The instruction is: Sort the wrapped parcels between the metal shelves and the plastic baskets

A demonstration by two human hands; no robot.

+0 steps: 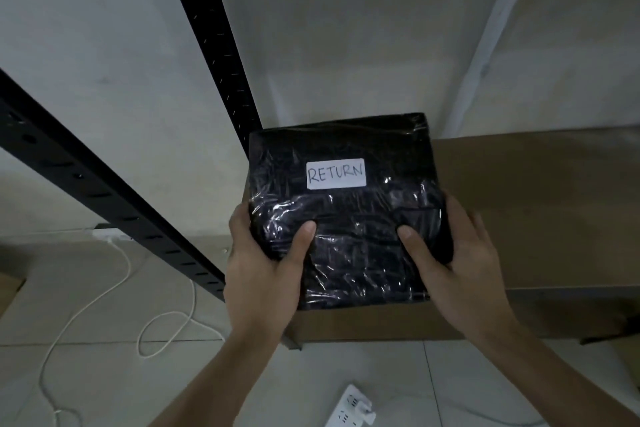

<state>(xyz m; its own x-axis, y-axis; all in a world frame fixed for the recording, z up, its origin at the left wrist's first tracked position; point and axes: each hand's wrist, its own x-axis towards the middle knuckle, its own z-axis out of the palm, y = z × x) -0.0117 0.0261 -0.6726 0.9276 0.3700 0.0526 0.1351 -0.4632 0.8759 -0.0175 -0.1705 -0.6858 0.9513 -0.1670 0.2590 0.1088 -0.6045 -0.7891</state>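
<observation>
Black wrapped parcel (346,211), white label (336,174) reading "RETURN", gripped by left hand (266,263) and right hand (453,253), thumbs on top, above brown shelf board (536,204).

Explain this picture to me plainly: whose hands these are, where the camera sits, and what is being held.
There is no machine here. A person wears one camera on the head, looking forward and down, so you see that person's own arms. The left hand and the right hand each have a grip on a near corner of a black parcel wrapped in clear film, thumbs on top. Its white label reads RETURN. Behind it is a brown shelf board, with black metal posts to the left. On the tiled floor lie a white cable and a power strip.
</observation>
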